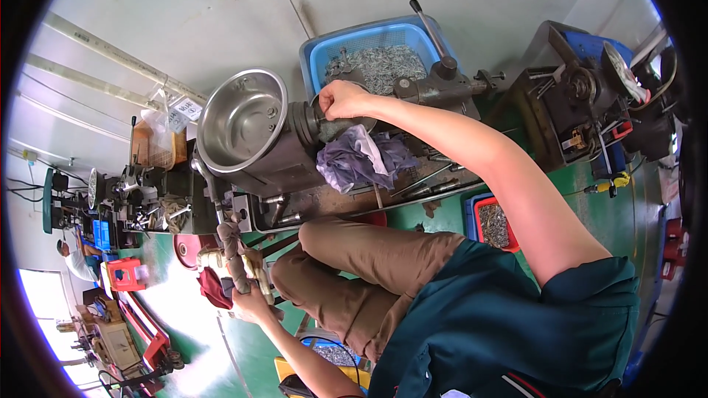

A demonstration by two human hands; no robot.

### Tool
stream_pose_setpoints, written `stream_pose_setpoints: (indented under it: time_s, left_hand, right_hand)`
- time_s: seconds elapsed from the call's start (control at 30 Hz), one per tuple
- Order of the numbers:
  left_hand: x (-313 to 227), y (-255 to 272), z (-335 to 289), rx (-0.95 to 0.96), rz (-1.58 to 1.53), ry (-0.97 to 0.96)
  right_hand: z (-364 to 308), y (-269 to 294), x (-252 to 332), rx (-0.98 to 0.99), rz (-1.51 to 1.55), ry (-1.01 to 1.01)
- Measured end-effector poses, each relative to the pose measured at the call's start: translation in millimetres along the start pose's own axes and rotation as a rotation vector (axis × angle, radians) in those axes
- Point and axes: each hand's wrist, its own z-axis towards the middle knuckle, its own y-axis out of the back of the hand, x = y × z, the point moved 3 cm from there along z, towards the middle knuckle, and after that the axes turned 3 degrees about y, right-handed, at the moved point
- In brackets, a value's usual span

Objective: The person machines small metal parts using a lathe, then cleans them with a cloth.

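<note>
My right hand (pixel 341 99) reaches across to the chuck (pixel 306 125) of a small bench lathe (pixel 413 88), with its fingers pinched together on a small part at the chuck mouth. The part itself is hidden by my fingers. My left hand (pixel 251 301) is low at the left, closed around a cloth-wrapped lever handle (pixel 230 247) that sticks out from the machine's front. My knees in brown trousers (pixel 354 258) sit between the two hands.
A steel bowl (pixel 240 121) stands beside the chuck and a crumpled purple rag (pixel 361 158) lies on the lathe bed. Behind is a blue basket of metal parts (pixel 376 59). A red-rimmed bin of parts (pixel 494 225), another machine (pixel 582 110), a red stool (pixel 125 273) and another person (pixel 74 259) are nearby.
</note>
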Motion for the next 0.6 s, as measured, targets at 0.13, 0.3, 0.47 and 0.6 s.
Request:
stream_pose_setpoints:
  time_s: [0.13,0.3,0.47,0.6]
  left_hand:
    - [6.1,-4.2,1.6,-0.020,0.046,0.008]
    - [-0.2,0.8,-1.4,-0.030,0.038,0.000]
    - [1.2,1.2,-0.4,0.048,0.042,0.045]
    - [0.6,0.9,-0.6,0.062,-0.005,0.055]
  right_hand:
    - [0.6,-1.8,-0.1,0.024,0.013,-0.003]
    - [2.1,-3.3,-1.8,0.006,0.067,0.052]
    - [3.3,-4.2,-3.1,0.005,0.099,0.071]
    - [5.6,-5.6,-2.6,0.004,0.056,0.094]
